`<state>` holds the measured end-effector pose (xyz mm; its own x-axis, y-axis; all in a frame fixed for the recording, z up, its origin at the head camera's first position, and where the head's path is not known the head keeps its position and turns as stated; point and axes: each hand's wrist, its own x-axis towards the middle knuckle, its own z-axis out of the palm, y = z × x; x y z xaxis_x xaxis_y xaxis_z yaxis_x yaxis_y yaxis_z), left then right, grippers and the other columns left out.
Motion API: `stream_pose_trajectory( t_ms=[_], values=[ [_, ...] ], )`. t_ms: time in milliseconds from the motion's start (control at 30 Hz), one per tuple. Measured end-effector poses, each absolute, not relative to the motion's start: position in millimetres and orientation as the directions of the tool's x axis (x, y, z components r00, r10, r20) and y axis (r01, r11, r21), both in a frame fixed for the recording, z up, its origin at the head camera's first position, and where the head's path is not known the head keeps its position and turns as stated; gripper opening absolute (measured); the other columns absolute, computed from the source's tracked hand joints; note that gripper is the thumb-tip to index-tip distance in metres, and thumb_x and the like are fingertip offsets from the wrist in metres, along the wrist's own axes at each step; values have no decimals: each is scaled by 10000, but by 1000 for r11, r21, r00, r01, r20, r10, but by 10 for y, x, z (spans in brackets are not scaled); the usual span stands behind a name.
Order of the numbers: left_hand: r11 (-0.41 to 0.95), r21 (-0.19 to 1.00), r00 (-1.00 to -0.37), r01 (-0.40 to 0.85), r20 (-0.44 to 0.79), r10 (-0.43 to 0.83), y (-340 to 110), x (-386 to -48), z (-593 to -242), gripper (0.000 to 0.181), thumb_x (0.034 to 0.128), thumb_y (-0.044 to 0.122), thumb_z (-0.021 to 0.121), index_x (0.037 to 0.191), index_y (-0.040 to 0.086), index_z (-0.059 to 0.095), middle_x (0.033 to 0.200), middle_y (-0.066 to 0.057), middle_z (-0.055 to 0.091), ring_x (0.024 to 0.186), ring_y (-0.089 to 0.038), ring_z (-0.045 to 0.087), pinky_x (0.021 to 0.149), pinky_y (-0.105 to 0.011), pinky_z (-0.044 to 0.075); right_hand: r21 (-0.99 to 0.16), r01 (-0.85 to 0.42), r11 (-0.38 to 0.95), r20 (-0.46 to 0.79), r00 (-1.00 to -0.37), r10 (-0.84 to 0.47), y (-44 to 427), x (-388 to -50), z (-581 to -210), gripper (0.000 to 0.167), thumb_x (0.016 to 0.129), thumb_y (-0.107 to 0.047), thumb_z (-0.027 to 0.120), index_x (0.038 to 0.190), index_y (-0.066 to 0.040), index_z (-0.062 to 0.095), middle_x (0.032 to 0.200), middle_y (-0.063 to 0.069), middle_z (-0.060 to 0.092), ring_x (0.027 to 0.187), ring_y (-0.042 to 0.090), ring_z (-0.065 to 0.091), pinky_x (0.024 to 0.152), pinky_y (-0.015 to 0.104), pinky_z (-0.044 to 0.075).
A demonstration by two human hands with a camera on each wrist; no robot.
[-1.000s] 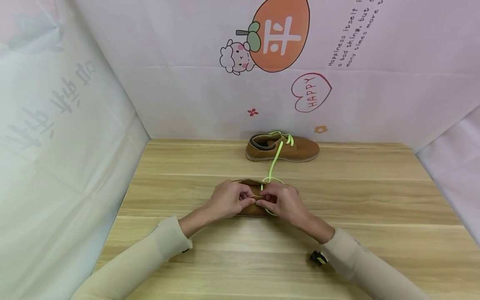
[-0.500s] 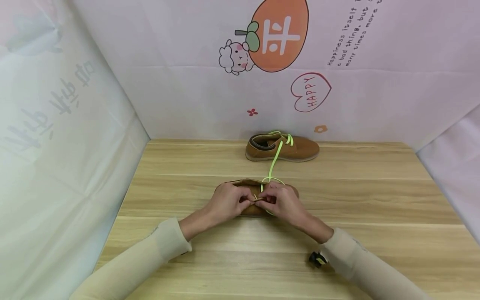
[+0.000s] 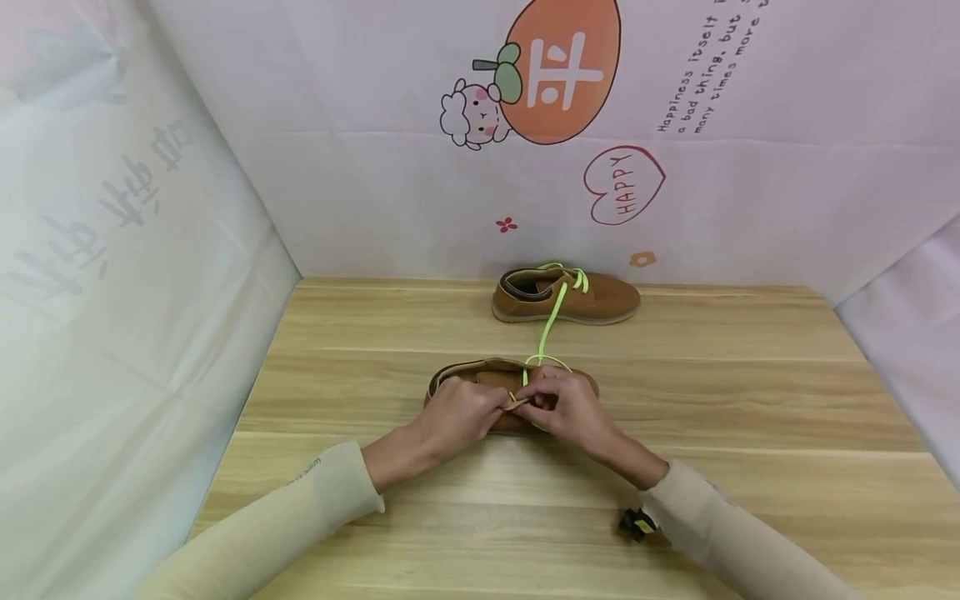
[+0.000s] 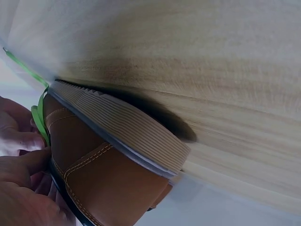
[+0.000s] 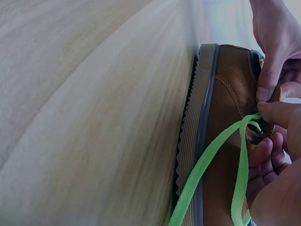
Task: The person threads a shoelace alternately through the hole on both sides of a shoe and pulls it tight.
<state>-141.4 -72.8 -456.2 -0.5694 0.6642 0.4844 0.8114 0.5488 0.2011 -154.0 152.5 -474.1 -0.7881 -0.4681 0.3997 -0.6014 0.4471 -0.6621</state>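
Observation:
A brown shoe (image 3: 489,368) lies in front of the person, its toe to the right, with a bright green lace (image 3: 547,333) running from it toward the second shoe. The left hand (image 3: 459,417) pinches the near eyelet flap of the shoe, thumb against its edge. Beside it, the right hand (image 3: 573,408) pinches the same flap by the eyelets. In the right wrist view the green lace (image 5: 202,162) passes through an eyelet just under the right hand's fingertips (image 5: 270,110). The left wrist view shows the shoe's brown side (image 4: 110,183) and ribbed sole.
Farther back by the wall stands a matching brown shoe (image 3: 611,298) with green lace tied through it. A small black object (image 3: 633,523) sits by the right cuff. White printed sheets (image 3: 360,192) rise behind and at both sides of the wooden table (image 3: 360,325).
The left hand has turned and lowered slightly toward the near side, bending the flap outward, and more of the shoe's opening shows. The right hand stays nearly in place.

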Motion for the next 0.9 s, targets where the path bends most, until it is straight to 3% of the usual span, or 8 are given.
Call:
stream_pose_trajectory(
  t_ms=[133,367,600,900],
  values=[
    [538,172,-544,825,500,674,-723,-1411,-4567,150,902,-3,775,826,96,693,642,60,649,522,-18,508,468,-140,380,-706,-571,420,356,-798,-486,1548,-1540,-4713,161,815,23,877,919,-91,830,765,-48,588,693,74,538,589,200,456],
    [527,170,-533,833,501,682,-718,-1410,-4576,124,923,-24,743,848,76,739,663,35,697,515,-17,549,481,-88,378,-800,-404,443,173,-863,-475,1570,-1536,-4625,122,890,-40,792,943,-142,834,816,-78,585,744,88,532,639,211,444],
    [527,173,-534,832,503,679,-721,-1401,-4595,121,921,-20,751,845,74,742,661,34,696,505,0,489,479,-71,339,-829,-329,453,89,-876,-473,1575,-1577,-4603,31,943,-156,805,932,-171,830,838,-60,610,759,97,562,667,222,469],
    [527,163,-528,834,513,677,-717,-1410,-4603,133,904,-30,760,832,81,746,656,42,690,503,2,481,477,-79,328,-849,-248,467,5,-887,-462,1571,-1612,-4570,45,965,-193,790,938,-185,824,870,-53,689,778,113,590,669,230,491]
  ],
)
